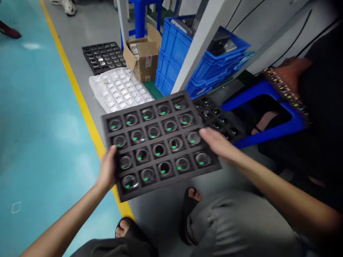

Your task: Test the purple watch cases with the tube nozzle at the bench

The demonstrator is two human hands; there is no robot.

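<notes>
Holding a black tray (158,185) up in midair over the gray floor (158,205), running lengthwise from hand to hand, with the right end slanting up and away. Clamped at its left edge by the left hand (107,166) and at the opposite edge by the right hand (218,143). Loaded with clear round pieces (170,125), green tabs (169,129) toward the lower left. Can't make out any grip underneath; pretty blurry too. Partly covering a second tray (228,125) behind. Farther back: blue crates (171,60), partly blocked by a white post (199,43).
</notes>
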